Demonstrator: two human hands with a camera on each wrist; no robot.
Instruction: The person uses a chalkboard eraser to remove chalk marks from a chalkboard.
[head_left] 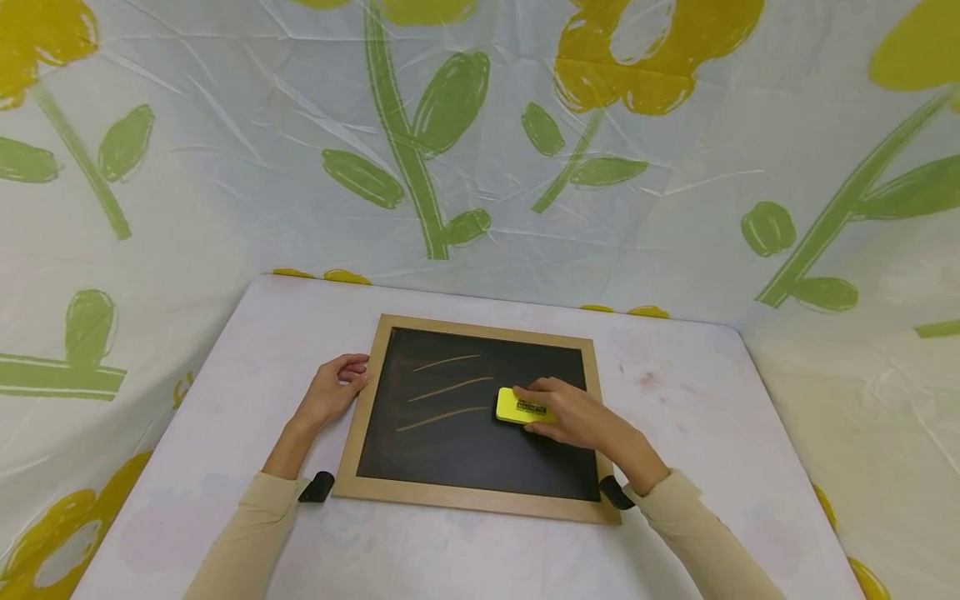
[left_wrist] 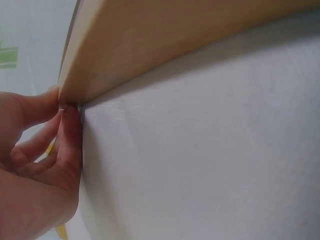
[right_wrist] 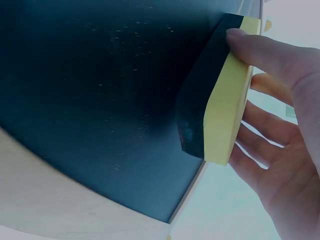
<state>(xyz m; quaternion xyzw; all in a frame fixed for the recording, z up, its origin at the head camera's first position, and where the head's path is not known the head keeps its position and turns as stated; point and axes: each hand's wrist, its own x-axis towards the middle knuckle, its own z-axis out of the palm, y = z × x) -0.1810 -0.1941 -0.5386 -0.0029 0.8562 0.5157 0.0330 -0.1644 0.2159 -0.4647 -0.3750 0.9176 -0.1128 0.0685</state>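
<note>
Yellow eraser (head_left: 522, 407) sits flat on the chalkboard (head_left: 465, 450), toward three o'clock of its chalk lines (head_left: 446, 388), gripped by the right hand (head_left: 573, 412) with curled fingers (right_wrist: 265, 52). Left hand (head_left: 330, 392) pinches the wooden frame (head_left: 365, 400) at nine o'clock, on the white worktop (head_left: 712, 417).

White table (head_left: 247, 358) with rounded corners — faint reddish smudges (head_left: 647, 380) on its top toward 2 o'clock. Backdrop is a creased white cloth (head_left: 247, 192) printed with green stems, leaves and yellow flowers; it wraps the table from 9 through 12 to 3 o'clock. A big green stem (head_left: 401, 142) rises at 12 — yellow blooms (head_left: 645, 58) sit at 1 o'clock and at the 10 o'clock corner.
</note>
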